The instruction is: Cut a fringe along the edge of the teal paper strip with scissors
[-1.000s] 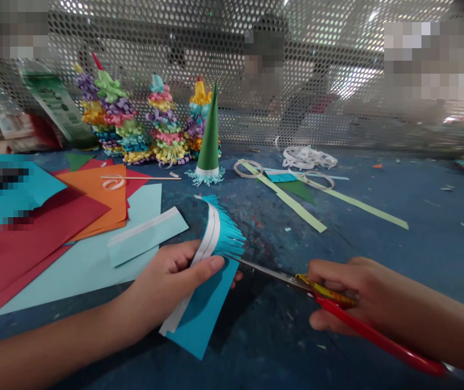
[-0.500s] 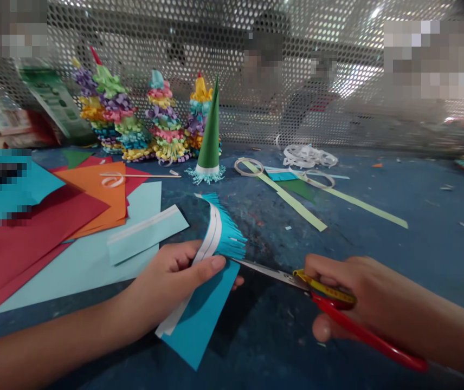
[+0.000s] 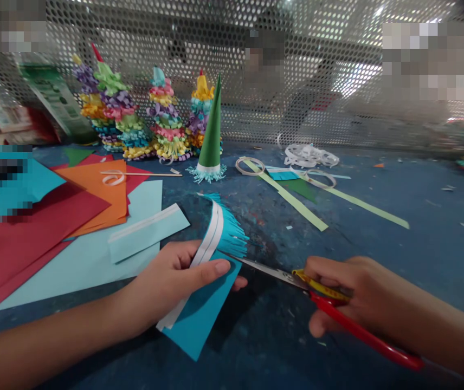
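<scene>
A blue paper strip (image 3: 207, 309) with white tape along its left edge is pinched in my left hand (image 3: 183, 276), thumb on top. Its far part is cut into a curling fringe (image 3: 230, 230); the near part is uncut. My right hand (image 3: 349, 292) grips scissors (image 3: 272, 273) with one red and one yellow handle. The blades lie at the paper's right edge, just past my left thumb, at the end of the fringe. Beyond my hands stands a green paper cone (image 3: 211, 135) with a pale blue fringe around its base.
Red sheets (image 3: 32, 227), orange sheets (image 3: 102, 195) and a light blue strip (image 3: 150, 233) lie left. Several fringed colourful cones (image 3: 167, 119) stand behind. Tape rolls (image 3: 250, 166), pale green strips (image 3: 289, 200) and tangled white strips (image 3: 309, 156) lie right of the green cone, before a perforated metal panel (image 3: 232, 54).
The scissor blades have moved slightly farther left over the paper, beside the fringe. My left thumb has shifted a little nearer and right. Other things stay in place.
</scene>
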`<state>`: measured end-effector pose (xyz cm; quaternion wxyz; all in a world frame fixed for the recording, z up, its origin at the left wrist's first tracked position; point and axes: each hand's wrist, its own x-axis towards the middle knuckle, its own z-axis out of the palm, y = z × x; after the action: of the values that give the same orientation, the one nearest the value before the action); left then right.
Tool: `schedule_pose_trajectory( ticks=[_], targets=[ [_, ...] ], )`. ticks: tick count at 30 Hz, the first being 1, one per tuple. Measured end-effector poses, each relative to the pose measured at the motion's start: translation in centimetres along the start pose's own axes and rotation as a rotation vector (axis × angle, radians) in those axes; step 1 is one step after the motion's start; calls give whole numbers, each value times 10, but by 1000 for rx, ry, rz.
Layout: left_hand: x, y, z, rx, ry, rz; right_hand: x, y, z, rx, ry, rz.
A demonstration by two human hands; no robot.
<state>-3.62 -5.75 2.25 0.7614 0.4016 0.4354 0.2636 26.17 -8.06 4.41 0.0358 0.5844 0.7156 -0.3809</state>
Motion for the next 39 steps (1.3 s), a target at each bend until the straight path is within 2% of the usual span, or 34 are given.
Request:
schedule_pose_trajectory(
  ticks=[8,14,22,27,33,39],
  targets=[
    [3,2,0,-48,68,36,-7,-1,-1,-180,23,-38],
    [5,0,-1,18,128,48,-9,2,-2,-193,24,-95],
    [7,0,0,55,132,61,-2,-5,1,-86,-18,58],
    [6,1,1,70,132,58,-4,-9,0,-12,-63,78],
    [5,2,1,65,126,50,-3,-7,-1,-31,-56,63],
    [6,2,2,66,107,66,-3,-5,-1,-41,-88,134]
  ],
)
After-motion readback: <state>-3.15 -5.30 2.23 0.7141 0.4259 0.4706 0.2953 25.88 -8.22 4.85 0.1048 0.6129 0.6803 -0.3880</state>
